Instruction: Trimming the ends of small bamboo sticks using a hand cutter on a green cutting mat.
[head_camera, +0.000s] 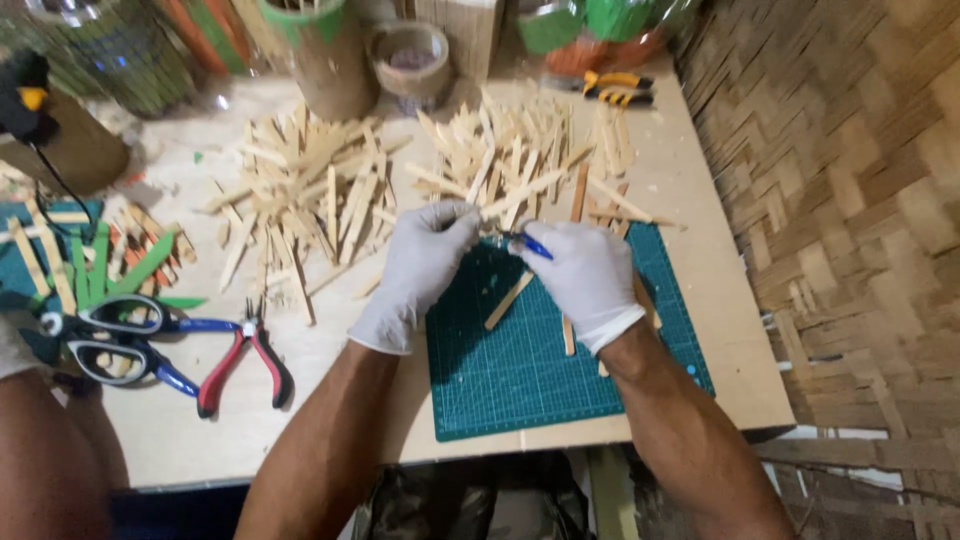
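Note:
Both my hands wear white gloves over a green cutting mat (520, 370). My left hand (420, 265) pinches the end of a thin bamboo strip (520, 195) that slants up to the right. My right hand (585, 275) grips a small blue-handled knife (530, 244), its tip against that strip. Two loose bamboo strips (510, 300) lie on the mat under my hands.
Two heaps of cut bamboo strips (300, 195) cover the table's middle. Red-handled pliers (245, 365) and blue scissors (115, 335) lie at the left, green sticks (110, 270) beyond. Bamboo tubes (320, 50), a tape roll (410, 55) and yellow pliers (615, 88) stand at the back. A woven wall (850, 200) runs along the right.

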